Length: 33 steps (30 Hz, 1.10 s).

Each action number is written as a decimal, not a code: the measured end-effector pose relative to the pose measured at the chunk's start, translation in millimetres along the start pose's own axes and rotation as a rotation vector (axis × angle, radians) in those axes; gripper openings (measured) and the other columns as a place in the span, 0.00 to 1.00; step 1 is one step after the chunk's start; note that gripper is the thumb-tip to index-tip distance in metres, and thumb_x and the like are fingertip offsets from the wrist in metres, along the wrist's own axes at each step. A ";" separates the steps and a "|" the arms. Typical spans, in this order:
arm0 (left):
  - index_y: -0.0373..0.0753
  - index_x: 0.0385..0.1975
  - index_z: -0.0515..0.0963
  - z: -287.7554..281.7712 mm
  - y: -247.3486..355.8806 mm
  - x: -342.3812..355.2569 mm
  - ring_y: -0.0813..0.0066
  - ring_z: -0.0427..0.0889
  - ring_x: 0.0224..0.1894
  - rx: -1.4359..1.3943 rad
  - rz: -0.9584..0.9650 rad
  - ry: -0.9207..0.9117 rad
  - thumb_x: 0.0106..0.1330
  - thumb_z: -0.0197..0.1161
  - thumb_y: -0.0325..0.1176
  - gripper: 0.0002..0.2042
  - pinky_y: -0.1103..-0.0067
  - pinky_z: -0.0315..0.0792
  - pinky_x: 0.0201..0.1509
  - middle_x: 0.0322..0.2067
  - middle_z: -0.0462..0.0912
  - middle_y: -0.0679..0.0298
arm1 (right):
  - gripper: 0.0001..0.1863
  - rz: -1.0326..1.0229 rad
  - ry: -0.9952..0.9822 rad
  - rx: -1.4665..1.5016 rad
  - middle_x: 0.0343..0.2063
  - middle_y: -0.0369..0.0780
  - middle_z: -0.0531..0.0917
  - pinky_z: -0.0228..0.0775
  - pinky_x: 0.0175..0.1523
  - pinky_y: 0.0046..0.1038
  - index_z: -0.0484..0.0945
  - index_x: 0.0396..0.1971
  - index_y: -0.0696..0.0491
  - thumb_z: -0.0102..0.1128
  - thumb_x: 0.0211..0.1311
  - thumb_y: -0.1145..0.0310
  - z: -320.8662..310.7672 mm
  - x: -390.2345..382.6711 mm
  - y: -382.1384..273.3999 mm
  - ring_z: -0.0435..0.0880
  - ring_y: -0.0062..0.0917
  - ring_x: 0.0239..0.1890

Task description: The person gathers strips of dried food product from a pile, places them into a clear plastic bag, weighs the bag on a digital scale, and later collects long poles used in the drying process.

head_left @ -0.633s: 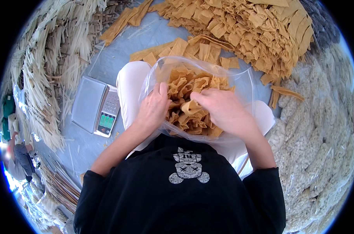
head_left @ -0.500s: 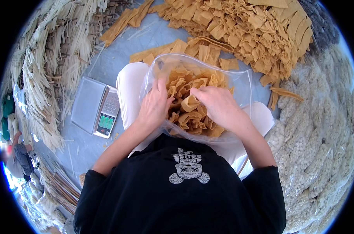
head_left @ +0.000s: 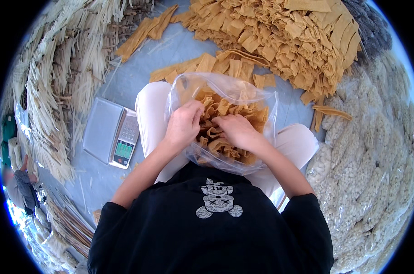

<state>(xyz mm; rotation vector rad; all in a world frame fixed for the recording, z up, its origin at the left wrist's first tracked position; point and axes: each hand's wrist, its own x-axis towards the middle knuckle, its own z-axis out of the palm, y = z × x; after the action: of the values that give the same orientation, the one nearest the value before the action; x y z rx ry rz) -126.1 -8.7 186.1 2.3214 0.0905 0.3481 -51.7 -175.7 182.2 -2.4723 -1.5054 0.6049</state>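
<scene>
The blue-grey floor is holding lots of stuff. A big heap of yellow-brown sheets is sitting at the far side, and some loose yellow-brown strips are lying just beside it. A flat silver scale is resting on the left. Pale strips are piling up past it. Thin brown sticks are lying nearer.
</scene>
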 end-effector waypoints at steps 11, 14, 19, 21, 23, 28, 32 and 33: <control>0.34 0.34 0.75 -142.4 11.6 44.3 0.82 0.76 0.21 -0.128 0.137 0.575 0.60 0.53 0.27 0.06 0.87 0.67 0.22 0.27 0.78 0.62 | 0.09 0.227 0.776 0.235 0.34 0.42 0.79 0.67 0.44 0.25 0.76 0.34 0.56 0.55 0.50 0.74 -89.4 -72.5 -4.4 0.78 0.32 0.38; 0.35 0.32 0.76 -145.9 -9.9 40.6 0.79 0.77 0.23 0.667 0.033 0.407 0.55 0.58 0.26 0.06 0.85 0.68 0.24 0.25 0.78 0.61 | 0.09 0.253 0.867 0.110 0.34 0.43 0.79 0.66 0.45 0.25 0.76 0.34 0.57 0.55 0.51 0.75 -102.0 -96.0 -5.3 0.77 0.31 0.38; 0.36 0.28 0.76 -97.4 24.0 -2.4 0.69 0.76 0.26 0.058 0.323 -0.185 0.48 0.63 0.26 0.07 0.78 0.70 0.27 0.24 0.75 0.62 | 0.12 0.331 0.431 0.547 0.38 0.46 0.77 0.65 0.46 0.31 0.74 0.36 0.57 0.56 0.50 0.73 -81.6 -116.7 -31.6 0.74 0.37 0.43; 0.36 0.26 0.75 -74.9 30.7 -7.8 0.68 0.76 0.24 0.116 0.525 -0.162 0.48 0.63 0.25 0.06 0.77 0.70 0.26 0.22 0.74 0.62 | 0.16 0.011 0.309 0.378 0.36 0.46 0.77 0.66 0.45 0.31 0.73 0.39 0.58 0.58 0.48 0.71 -56.7 -106.3 -48.2 0.74 0.38 0.42; 0.35 0.25 0.74 -63.4 30.8 -14.6 0.67 0.74 0.21 0.130 0.559 -0.174 0.48 0.62 0.24 0.05 0.74 0.69 0.24 0.19 0.72 0.62 | 0.18 -0.035 0.273 0.385 0.35 0.45 0.77 0.67 0.43 0.31 0.72 0.41 0.59 0.58 0.48 0.69 -36.7 -94.2 -58.9 0.75 0.36 0.40; 0.36 0.27 0.75 -68.3 32.2 -34.2 0.67 0.75 0.21 0.154 0.248 -0.183 0.48 0.62 0.25 0.06 0.76 0.68 0.23 0.21 0.73 0.60 | 0.17 -0.089 0.082 0.291 0.29 0.42 0.76 0.67 0.39 0.30 0.73 0.42 0.58 0.54 0.48 0.72 -20.7 -71.9 -65.9 0.75 0.36 0.33; 0.38 0.37 0.73 -73.1 31.3 -51.2 0.68 0.75 0.21 0.111 -0.079 -0.330 0.50 0.61 0.25 0.13 0.76 0.69 0.24 0.22 0.74 0.60 | 0.19 -0.241 0.196 0.399 0.25 0.40 0.74 0.67 0.35 0.30 0.74 0.43 0.50 0.50 0.47 0.78 -27.3 -70.3 -68.8 0.74 0.34 0.30; 0.38 0.37 0.73 -73.6 30.0 -52.9 0.68 0.75 0.21 0.112 -0.083 -0.327 0.50 0.61 0.25 0.13 0.76 0.69 0.24 0.22 0.74 0.60 | 0.21 -0.249 0.178 0.427 0.25 0.40 0.74 0.67 0.35 0.30 0.75 0.43 0.48 0.49 0.47 0.80 -28.7 -71.8 -68.1 0.74 0.34 0.30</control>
<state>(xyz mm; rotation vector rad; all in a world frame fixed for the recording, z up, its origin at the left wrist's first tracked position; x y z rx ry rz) -198.5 12.4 244.7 2.4444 0.0457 -0.0819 -123.1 -205.5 250.2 -1.9316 -1.4124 0.5718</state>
